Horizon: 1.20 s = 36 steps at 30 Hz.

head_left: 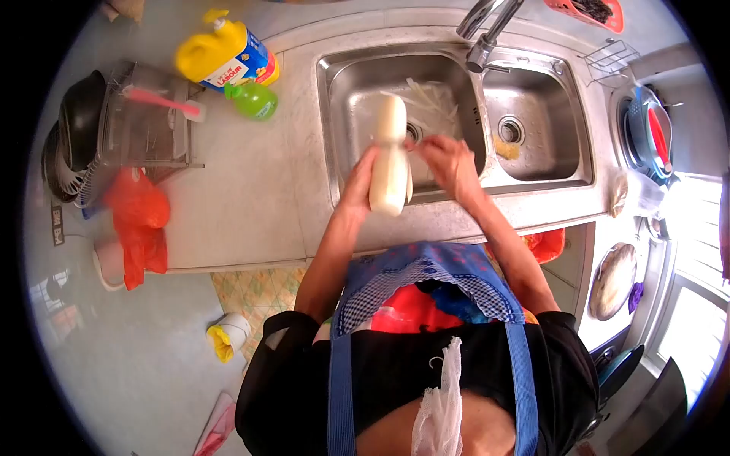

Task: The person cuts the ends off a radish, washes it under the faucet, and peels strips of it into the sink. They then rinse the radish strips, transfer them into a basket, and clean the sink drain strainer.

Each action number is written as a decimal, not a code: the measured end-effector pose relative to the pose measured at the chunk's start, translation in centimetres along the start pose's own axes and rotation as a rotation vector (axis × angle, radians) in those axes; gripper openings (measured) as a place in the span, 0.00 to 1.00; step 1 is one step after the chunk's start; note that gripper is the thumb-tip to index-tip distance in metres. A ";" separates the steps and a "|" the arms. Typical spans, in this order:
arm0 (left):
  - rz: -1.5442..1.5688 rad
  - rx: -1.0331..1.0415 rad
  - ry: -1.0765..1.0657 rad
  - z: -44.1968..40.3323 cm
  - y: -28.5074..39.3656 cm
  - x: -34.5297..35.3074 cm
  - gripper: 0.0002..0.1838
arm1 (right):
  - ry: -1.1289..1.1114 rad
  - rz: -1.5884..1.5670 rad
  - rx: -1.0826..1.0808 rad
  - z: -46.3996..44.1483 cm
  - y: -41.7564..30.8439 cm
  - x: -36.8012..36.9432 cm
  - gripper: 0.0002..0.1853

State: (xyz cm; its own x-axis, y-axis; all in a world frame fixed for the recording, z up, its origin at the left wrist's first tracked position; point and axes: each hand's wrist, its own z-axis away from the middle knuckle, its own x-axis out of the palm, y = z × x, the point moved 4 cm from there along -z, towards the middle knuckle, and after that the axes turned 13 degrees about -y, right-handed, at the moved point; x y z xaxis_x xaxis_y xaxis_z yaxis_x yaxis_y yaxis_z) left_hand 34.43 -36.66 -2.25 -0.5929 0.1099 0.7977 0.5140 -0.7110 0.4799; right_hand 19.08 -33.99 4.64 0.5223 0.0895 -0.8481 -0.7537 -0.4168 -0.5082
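Note:
A pale, peeled-looking lotus root [390, 178], narrowed at a joint in the middle, stands lengthwise over the front of the large sink basin [353, 83]. My left hand [360, 185] is closed around its left side. On the other side, my right hand [452, 167] is closed on a small tool that looks like a peeler [411, 144], blurred and mostly hidden by the fingers. The tool is close to the root's joint. A thin strip hangs along the root's lower right side. Pale peelings [430, 99] lie in the basin behind it.
A chrome faucet [479, 55] reaches over the divider beside the small basin [532, 99]. On the left counter are a yellow detergent bottle [228, 61], a green bottle [255, 101], a dish rack [152, 137] and a red plastic bag [141, 216]. Basins [646, 125] stand at right.

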 end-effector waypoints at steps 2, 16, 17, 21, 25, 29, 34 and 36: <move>0.038 -0.095 -0.038 0.8 -1.7 -0.6 0.20 | 0.082 0.027 0.118 -2.1 5.1 0.8 0.19; 0.001 0.021 -0.078 -1.5 0.7 -1.6 0.23 | -0.048 -0.059 -0.085 2.4 -2.7 -2.3 0.23; 0.030 0.033 -0.064 -1.6 0.9 -1.5 0.23 | -0.070 -0.045 -0.079 2.4 -3.4 -1.9 0.23; 0.042 0.027 -0.120 -1.5 0.7 -1.8 0.22 | -0.084 -0.025 -0.093 2.1 -4.1 -1.3 0.24; 0.043 0.062 -0.077 -1.4 0.4 -2.4 0.22 | -0.075 -0.051 -0.120 1.1 -3.2 -0.3 0.25; 0.064 0.091 -0.048 0.0 1.5 -2.3 0.22 | -0.068 -0.027 -0.164 -0.2 -3.8 0.2 0.25; -0.058 0.050 0.049 2.2 0.5 -2.1 0.25 | 0.030 -0.030 0.054 -2.9 3.6 1.9 0.21; -0.050 0.016 0.011 2.6 -0.4 -1.5 0.25 | 0.073 0.051 0.101 -3.6 7.3 2.2 0.19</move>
State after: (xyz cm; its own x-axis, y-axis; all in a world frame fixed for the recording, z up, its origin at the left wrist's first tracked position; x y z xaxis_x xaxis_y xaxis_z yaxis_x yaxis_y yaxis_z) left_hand 36.70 -34.75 -2.73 -0.6248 0.1372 0.7686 0.4935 -0.6935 0.5249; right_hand 16.16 -40.05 -0.42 0.5072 0.0031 -0.8618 -0.8144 -0.3256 -0.4804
